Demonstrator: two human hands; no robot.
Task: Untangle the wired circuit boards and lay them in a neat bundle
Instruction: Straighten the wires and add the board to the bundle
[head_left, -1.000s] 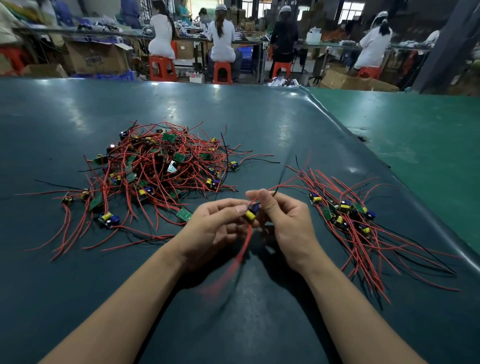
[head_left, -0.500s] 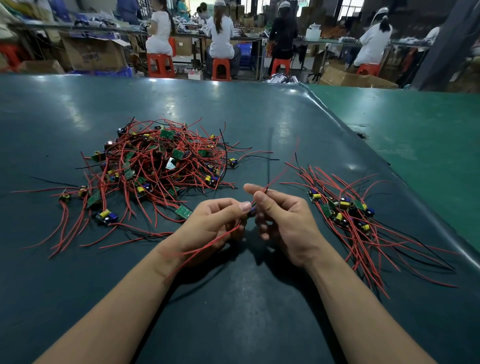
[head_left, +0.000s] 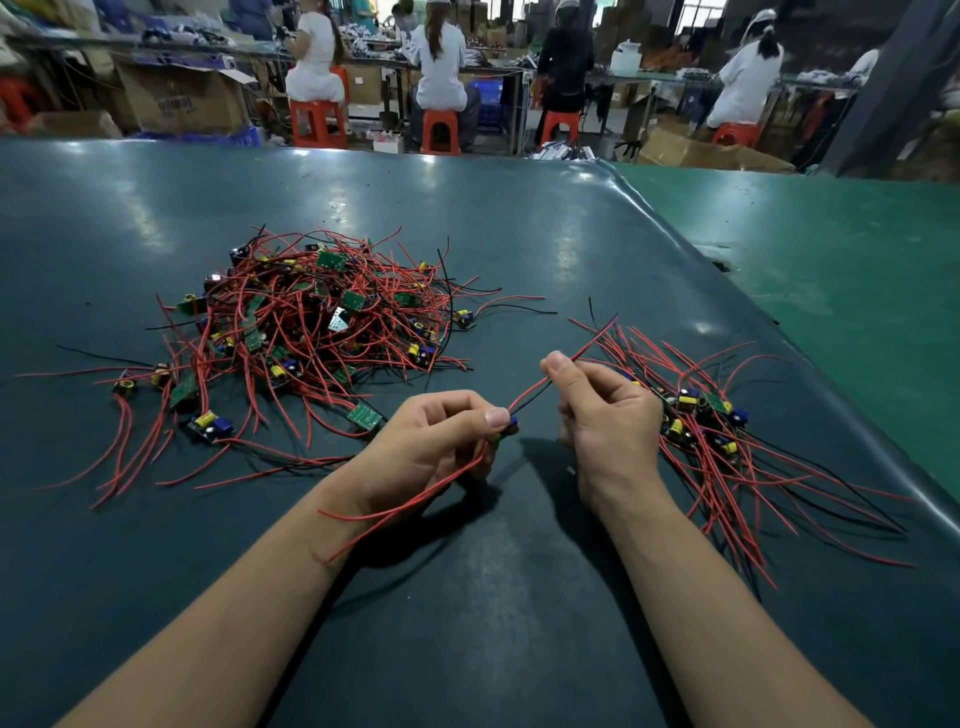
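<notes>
A tangled heap of small green circuit boards with red and black wires (head_left: 322, 322) lies left of centre on the dark table. To the right sits a neater bundle of boards (head_left: 701, 415) with wires fanned out. Between them my left hand (head_left: 431, 447) pinches a small circuit board (head_left: 511, 425) at its fingertips, and red wires trail back under that hand. My right hand (head_left: 602, 415) pinches the board's red and black wires (head_left: 530, 395), stretched up and to the right from the board.
The dark green table mat (head_left: 467, 597) ends at a raised edge (head_left: 727, 291) on the right, with a lighter green surface beyond. Several seated people on red stools work at benches far behind. Cardboard boxes stand at the back.
My hands have drawn apart: the right hand has slid up along the wires, away from the board. The wires now run taut between the hands, and the trailing red wires lie under my left wrist.
</notes>
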